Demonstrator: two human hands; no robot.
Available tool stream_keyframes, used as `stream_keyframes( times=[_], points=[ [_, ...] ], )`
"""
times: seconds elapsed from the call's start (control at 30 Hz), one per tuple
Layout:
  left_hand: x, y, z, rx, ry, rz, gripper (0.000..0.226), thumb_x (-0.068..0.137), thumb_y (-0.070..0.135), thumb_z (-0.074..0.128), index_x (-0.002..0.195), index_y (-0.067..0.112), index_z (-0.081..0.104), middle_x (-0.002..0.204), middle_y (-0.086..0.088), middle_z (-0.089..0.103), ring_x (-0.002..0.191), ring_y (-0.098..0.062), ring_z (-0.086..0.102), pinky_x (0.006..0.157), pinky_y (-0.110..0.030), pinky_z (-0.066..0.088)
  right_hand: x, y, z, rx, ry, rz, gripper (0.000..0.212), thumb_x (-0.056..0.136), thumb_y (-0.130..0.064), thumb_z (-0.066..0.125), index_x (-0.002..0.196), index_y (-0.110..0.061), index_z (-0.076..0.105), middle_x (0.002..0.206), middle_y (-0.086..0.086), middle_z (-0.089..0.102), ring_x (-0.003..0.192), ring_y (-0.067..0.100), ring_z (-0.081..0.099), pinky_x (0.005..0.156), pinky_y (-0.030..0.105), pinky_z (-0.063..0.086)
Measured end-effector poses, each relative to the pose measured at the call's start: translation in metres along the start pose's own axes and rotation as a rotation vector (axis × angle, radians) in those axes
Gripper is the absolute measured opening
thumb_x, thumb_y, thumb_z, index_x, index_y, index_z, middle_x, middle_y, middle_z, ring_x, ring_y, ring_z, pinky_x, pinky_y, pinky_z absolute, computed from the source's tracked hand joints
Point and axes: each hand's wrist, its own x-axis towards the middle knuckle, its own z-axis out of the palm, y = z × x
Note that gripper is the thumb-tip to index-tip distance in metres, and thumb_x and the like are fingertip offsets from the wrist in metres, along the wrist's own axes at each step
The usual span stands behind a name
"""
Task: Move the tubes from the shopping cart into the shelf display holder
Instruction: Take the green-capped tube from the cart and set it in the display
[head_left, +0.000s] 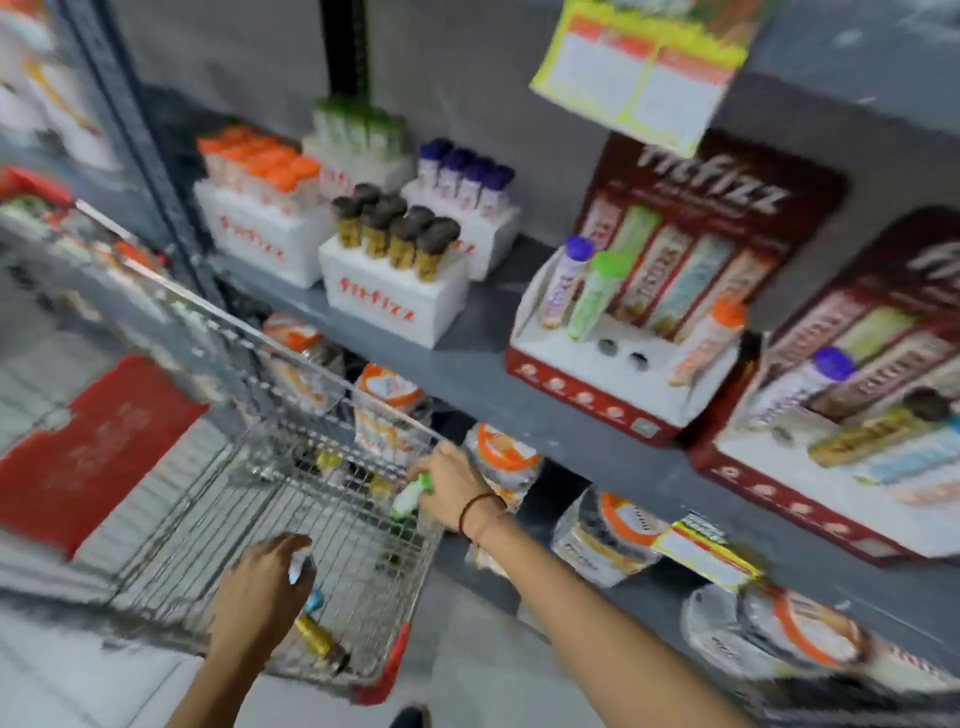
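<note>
Three tubes stand in the shelf display holder (618, 364): purple-capped (566, 280), green-capped (595, 296) and orange-capped (709, 343), with two bare holes between. We count four white blocks of tubes at ten o'clock from it. Our right hand (457, 483) reaches into the shopping cart (291, 467), fingers closed around a green-capped tube (413, 493). Our left hand (265, 587), at seven o'clock, curls over a blue-capped tube (306, 587); a gold tube (317, 639) lies in the basket.

Blurred head view, apparently looking down over cart (291, 499).
</note>
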Motion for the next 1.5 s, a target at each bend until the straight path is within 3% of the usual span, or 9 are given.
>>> stream_keyframes(
  times=[0.13,0.3,0.43,0.57,0.67,0.77,1.0,1.17,1.5],
  points=[
    [0.031,0.057,-0.011,-0.012,0.108,0.171,0.029,0.067,0.0,0.079,0.095,0.0,0.07,0.09,-0.021,0.07,0.07,-0.038,0.065,0.054,-0.038,0.052,-0.04,0.007,-0.06,0.025,0.155,-0.032,0.028,0.087,-0.008,0.054,0.114,-0.009,0.062,0.116,0.019,0.051,0.111,0.032,0.05,0.093,0.029,0.031],
    [0.065,0.138,-0.012,-0.141,0.266,0.446,0.033,0.076,0.012,0.055,0.102,-0.004,0.066,0.102,-0.022,0.066,0.086,-0.039,0.063,0.071,-0.042,0.052,-0.104,0.021,-0.134,0.06,0.387,-0.007,0.033,0.084,-0.011,0.059,0.116,-0.012,0.058,0.12,0.012,0.054,0.117,0.029,0.047,0.096,0.028,0.033],
    [0.07,0.2,0.0,-0.176,0.216,0.647,0.046,0.083,0.023,0.039,0.115,-0.002,0.061,0.116,-0.022,0.061,0.104,-0.036,0.056,0.089,-0.041,0.042,-0.147,0.039,-0.176,0.035,0.525,0.06,0.035,0.08,-0.011,0.061,0.115,-0.01,0.059,0.114,0.013,0.059,0.11,0.029,0.053,0.091,0.025,0.034],
    [0.058,0.248,0.025,-0.152,0.099,0.799,0.048,0.092,0.032,0.035,0.123,0.003,0.057,0.13,-0.017,0.055,0.116,-0.032,0.053,0.09,-0.045,0.046,-0.182,0.061,-0.204,0.019,0.609,0.143,0.037,0.08,-0.013,0.063,0.116,-0.014,0.06,0.116,0.008,0.059,0.111,0.021,0.052,0.086,0.017,0.031],
    [0.042,0.277,0.043,-0.112,0.028,0.956,0.057,0.098,0.04,0.022,0.126,0.004,0.055,0.132,-0.014,0.054,0.12,-0.029,0.05,0.093,-0.043,0.044,-0.197,0.077,-0.22,-0.013,0.613,0.194,0.034,0.078,-0.013,0.065,0.112,-0.013,0.063,0.113,0.012,0.065,0.108,0.027,0.056,0.092,0.028,0.039],
    [0.029,0.299,0.051,-0.038,-0.023,1.067,0.051,0.095,0.035,0.031,0.126,0.003,0.056,0.131,-0.013,0.056,0.12,-0.027,0.051,0.103,-0.037,0.032,-0.208,0.089,-0.233,-0.009,0.613,0.221,0.034,0.078,-0.009,0.065,0.111,-0.011,0.063,0.113,0.012,0.066,0.108,0.032,0.057,0.094,0.034,0.043],
    [0.029,0.301,0.063,0.076,-0.093,1.073,0.064,0.098,0.045,0.014,0.128,0.005,0.054,0.134,-0.01,0.053,0.125,-0.024,0.046,0.108,-0.036,0.014,-0.22,0.119,-0.252,-0.031,0.616,0.284,0.037,0.081,-0.014,0.064,0.117,-0.015,0.06,0.114,0.009,0.065,0.11,0.031,0.054,0.098,0.038,0.044],
    [0.025,0.309,0.064,0.093,-0.088,1.102,0.067,0.098,0.048,0.012,0.129,0.006,0.053,0.134,-0.01,0.053,0.125,-0.024,0.046,0.109,-0.034,0.01,-0.222,0.13,-0.269,-0.084,0.741,0.31,0.028,0.081,-0.027,0.067,0.102,-0.008,0.068,0.069,-0.005,0.048,0.085,0.017,0.044,0.062,0.026,0.038],
    [0.027,0.315,0.076,0.083,-0.077,1.142,0.064,0.097,0.048,0.016,0.134,0.007,0.048,0.138,-0.01,0.049,0.128,-0.024,0.043,0.11,-0.037,0.012,-0.211,0.146,-0.289,-0.139,0.794,0.39,0.034,0.078,-0.022,0.069,0.106,-0.004,0.066,0.111,0.014,0.064,0.102,0.023,0.053,0.083,0.028,0.042]
  ],
)
